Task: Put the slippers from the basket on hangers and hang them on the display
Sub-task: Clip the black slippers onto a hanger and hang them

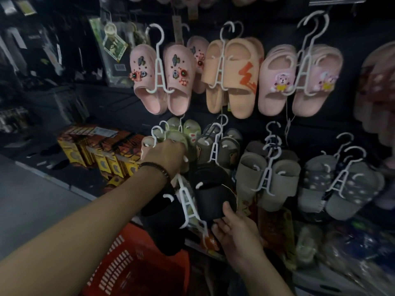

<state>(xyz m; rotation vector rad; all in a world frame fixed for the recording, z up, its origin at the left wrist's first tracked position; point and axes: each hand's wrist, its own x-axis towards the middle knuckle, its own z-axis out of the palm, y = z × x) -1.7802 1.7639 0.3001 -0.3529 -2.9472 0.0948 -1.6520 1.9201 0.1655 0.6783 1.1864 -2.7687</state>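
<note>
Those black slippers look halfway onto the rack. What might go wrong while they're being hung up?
1. The left hand grips the white plastic hanger right against the green slippers already on display. Its hook might snag their hangers or knock them loose.
2. The black foam slippers sit only on the hanger's prongs. The right hand holds just one, so the other might slide off toward the red plastic basket.
</note>
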